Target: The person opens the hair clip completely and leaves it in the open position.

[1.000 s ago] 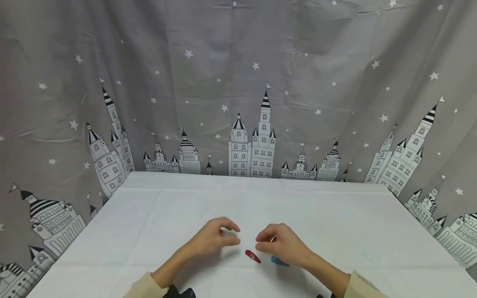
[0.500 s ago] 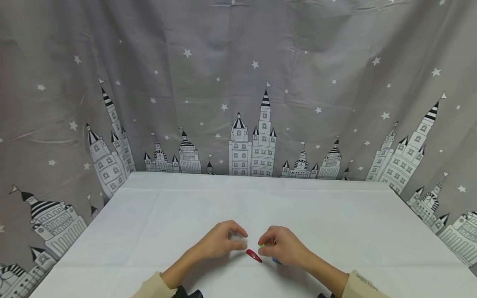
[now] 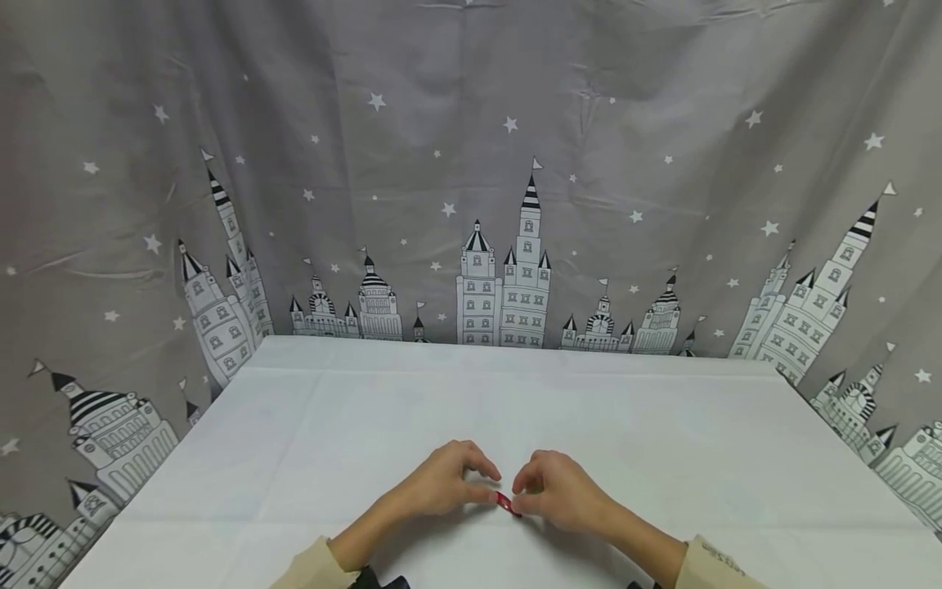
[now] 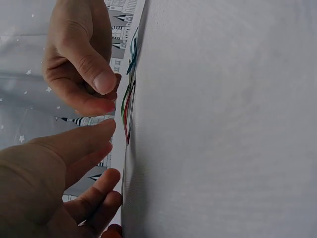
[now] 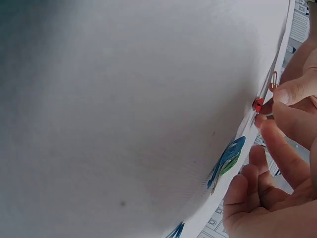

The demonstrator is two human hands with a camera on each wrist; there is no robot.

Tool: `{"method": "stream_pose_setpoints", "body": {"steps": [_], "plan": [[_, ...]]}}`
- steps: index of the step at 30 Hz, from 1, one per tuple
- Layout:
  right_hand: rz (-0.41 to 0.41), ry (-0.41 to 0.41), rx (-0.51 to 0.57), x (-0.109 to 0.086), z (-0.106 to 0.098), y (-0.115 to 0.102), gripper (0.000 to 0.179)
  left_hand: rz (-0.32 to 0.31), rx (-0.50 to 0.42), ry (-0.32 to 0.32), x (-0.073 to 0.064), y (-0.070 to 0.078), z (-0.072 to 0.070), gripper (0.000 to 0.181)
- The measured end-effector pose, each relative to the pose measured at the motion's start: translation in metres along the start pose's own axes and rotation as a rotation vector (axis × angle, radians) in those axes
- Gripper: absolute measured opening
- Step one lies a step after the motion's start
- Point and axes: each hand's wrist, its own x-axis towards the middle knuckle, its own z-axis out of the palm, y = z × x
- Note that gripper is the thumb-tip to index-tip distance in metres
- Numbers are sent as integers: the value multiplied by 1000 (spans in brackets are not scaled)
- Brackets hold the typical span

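A red snap hair clip [image 3: 504, 502] lies on the white table between my two hands. My left hand [image 3: 447, 481] has its thumb tip right at the clip's left end, with the fingers loosely bent. At the clip's right end are the fingertips of my right hand [image 3: 561, 492], thumb and index finger bent towards each other. In the left wrist view the right thumb and index finger are apart, just above the clips. A blue clip [image 5: 225, 161] and a green clip [image 5: 231, 163] lie beside the right hand, mostly hidden by it from above.
A white cloth [image 3: 368, 409] covers the table. Behind it hangs a grey curtain [image 3: 412, 123] printed with castles and stars. More blue clip ends [image 5: 176, 231] show at the bottom of the right wrist view.
Both hands have come closer together and nearer the red clip, the left moving right and the right lowering slightly. The blue clip has become covered by the right hand in the head view.
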Motion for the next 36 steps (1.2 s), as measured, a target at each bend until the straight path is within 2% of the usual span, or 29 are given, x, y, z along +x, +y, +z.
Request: {"method": "stream_pose_setpoints", "body": {"steps": [13,22,27,36], "plan": [[-5,-34,-65,-1,6,-1,6,-28,81,-13,-6,1,-1,18],[5,-17,-53,-5,6,0,9,-39,93,-45,-6,2,1,14],[1,-25,-32,-6,7,1,10,-58,116,-39,-6,2,2,14],[5,-12,-44,-6,7,1,11,-52,156,-30,-5,6,4,14]]}}
